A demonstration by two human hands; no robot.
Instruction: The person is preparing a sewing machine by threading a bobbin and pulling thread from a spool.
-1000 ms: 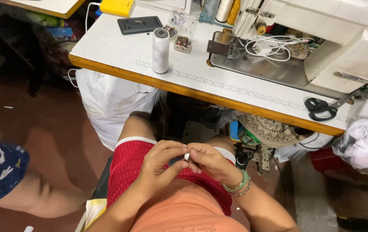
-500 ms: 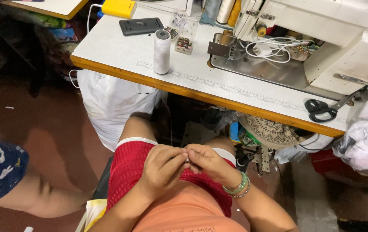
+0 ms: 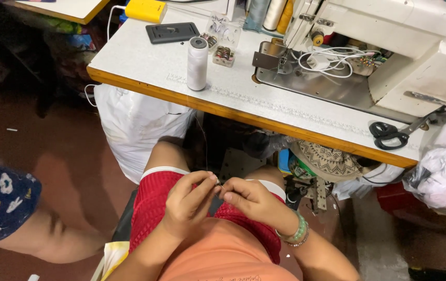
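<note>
Here a small dark piece (image 3: 218, 183) sits pinched between both hands' fingers (image 3: 205, 179).

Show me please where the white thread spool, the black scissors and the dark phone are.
white thread spool (image 3: 197, 65), head view, middle of its side
black scissors (image 3: 388, 135), head view, the handle loops
dark phone (image 3: 172, 32), head view, centre of its face

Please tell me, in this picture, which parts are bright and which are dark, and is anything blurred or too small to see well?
Head view: the white table and sewing machine are brightly lit; the floor and the space under the table lie in shadow. The left hand and right hand are fairly sharp, fingertips together over the lap, but the small item between them is too tiny to identify. No strong glare.
</note>
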